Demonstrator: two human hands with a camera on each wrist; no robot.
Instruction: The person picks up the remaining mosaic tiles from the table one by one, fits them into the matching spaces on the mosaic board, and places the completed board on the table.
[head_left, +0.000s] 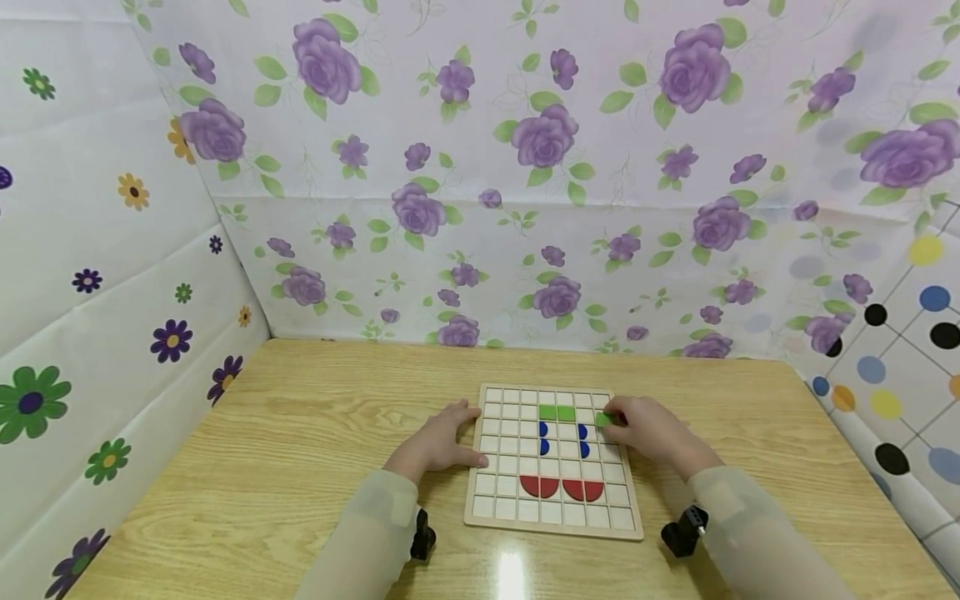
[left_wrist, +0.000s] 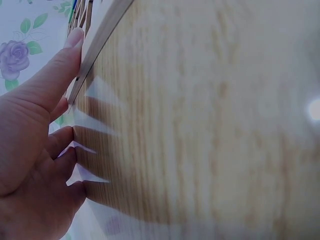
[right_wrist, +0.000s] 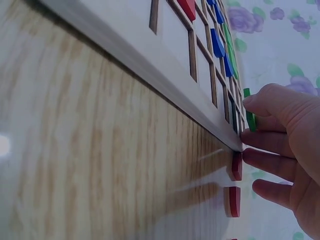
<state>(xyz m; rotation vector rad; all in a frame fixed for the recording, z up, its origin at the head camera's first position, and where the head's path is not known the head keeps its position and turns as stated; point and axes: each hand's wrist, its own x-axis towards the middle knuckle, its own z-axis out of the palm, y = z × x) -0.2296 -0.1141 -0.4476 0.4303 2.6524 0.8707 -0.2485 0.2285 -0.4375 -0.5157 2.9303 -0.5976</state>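
Observation:
A wooden grid board (head_left: 555,529) lies flat on the table. My right hand (head_left: 654,429) pinches a green piece (head_left: 603,419) between thumb and finger, just over the board's upper right side; the right wrist view shows this green piece (right_wrist: 250,111) tilted up on edge. At the board's left edge rests my left hand (head_left: 438,439), fingers spread and thumb (left_wrist: 75,42) touching the rim. Two green squares (head_left: 557,413) sit side by side in upper cells. Below them are several blue half-round pieces (head_left: 583,449), and lower down several red quarter-round pieces (head_left: 549,487).
Two red pieces (right_wrist: 234,201) lie on the table beyond the board's right edge, seen in the right wrist view. The wooden table (head_left: 300,433) meets a flower-print cloth wall (head_left: 480,275) at the back. Black wrist cameras (head_left: 423,536) hang below both sleeves.

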